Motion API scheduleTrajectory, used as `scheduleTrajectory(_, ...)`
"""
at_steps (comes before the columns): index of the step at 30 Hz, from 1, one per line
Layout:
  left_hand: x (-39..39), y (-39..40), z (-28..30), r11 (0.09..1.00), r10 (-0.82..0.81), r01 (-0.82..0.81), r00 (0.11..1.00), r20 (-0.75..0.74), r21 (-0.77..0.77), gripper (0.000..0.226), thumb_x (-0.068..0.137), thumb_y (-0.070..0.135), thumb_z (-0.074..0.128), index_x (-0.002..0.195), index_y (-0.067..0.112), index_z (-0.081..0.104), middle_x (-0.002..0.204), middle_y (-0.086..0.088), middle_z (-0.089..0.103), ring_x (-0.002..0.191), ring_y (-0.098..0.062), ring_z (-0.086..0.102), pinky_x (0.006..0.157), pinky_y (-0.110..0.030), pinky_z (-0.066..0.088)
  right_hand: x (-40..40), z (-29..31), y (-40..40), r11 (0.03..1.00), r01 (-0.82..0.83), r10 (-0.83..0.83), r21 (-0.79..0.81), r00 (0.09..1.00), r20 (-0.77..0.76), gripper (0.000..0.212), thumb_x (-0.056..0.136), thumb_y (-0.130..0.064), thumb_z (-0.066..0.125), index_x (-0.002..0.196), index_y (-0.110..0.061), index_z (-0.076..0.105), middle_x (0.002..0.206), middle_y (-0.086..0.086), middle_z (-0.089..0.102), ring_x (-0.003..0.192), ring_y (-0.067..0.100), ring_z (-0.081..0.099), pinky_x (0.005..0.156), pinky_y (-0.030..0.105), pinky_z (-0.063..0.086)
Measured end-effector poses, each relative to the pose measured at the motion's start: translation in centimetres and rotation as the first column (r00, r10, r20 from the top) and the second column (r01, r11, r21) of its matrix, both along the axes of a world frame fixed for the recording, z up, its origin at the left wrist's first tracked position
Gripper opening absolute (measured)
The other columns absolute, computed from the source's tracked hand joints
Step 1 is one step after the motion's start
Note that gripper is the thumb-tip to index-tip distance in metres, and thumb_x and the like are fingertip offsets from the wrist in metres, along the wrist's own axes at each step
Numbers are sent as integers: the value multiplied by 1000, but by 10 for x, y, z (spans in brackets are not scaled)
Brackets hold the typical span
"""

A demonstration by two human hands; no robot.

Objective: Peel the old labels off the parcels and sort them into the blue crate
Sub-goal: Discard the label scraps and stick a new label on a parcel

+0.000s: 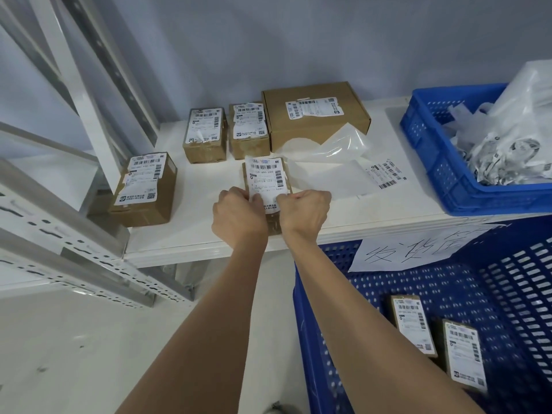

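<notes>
A small brown parcel lies on the white shelf in front of me, its white label facing up. My left hand and my right hand both pinch the near part of that label, fingers curled, one on each side. Other labelled parcels stand on the shelf: one at the left, two small ones behind, and a larger flat box. The big blue crate below right holds two labelled parcels.
A smaller blue crate on the shelf's right end holds crumpled label scraps and plastic. Backing sheets and a loose label lie on the shelf. A handwritten paper sign hangs on the big crate. Metal shelving struts stand at the left.
</notes>
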State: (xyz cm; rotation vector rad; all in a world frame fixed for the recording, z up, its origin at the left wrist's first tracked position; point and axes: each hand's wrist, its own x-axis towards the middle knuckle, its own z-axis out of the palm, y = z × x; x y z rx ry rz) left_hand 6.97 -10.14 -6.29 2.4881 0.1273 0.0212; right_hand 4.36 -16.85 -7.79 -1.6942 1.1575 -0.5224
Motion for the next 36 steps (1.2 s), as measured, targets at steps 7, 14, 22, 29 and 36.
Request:
scheduleTrajectory(7,-1,-3,-10,993,88,-90,996,-27,-72,35,86,41,70,108,14,65,124,-7,43,104,-29,56,71,-36,38,-11,4,-3,993,80,-82,85,996,20,61,69,-22,87,111,0,48,117,8,39,70,16,45,77,34,52)
scheduleTrajectory(14,-7,-8,-13,960,193,-207,977,-92,-186,58,81,42,75,130,27,47,132,-10,33,113,-30,45,70,-38,35,-12,1,1,940,-94,93,-329,995,-19,41,81,-14,70,115,-20,49,119,-3,46,99,21,55,73,37,46)
scheduleTrajectory(22,13,2,-20,923,-360,348,932,50,166,61,102,28,44,156,34,17,163,-4,7,145,-28,18,111,-44,29,9,-13,-20,423,-766,577,-483,639,-508,53,103,-15,31,154,-12,19,163,3,6,150,13,-2,121,32,8)
scheduleTrajectory(29,25,9,-26,826,-538,543,840,-73,150,52,107,28,20,157,30,5,164,16,-6,152,-16,3,121,-39,10,25,-6,-28,421,-640,401,-643,767,-501,41,102,-30,31,139,-17,43,140,0,43,124,19,37,100,32,32)
scheduleTrajectory(36,18,4,-31,880,-472,470,881,23,71,51,108,35,18,158,30,8,164,17,2,144,-18,27,115,-39,24,27,-19,-30,487,-741,449,-461,666,-596,51,105,-38,15,155,-26,10,163,-7,-2,146,17,11,115,38,16)
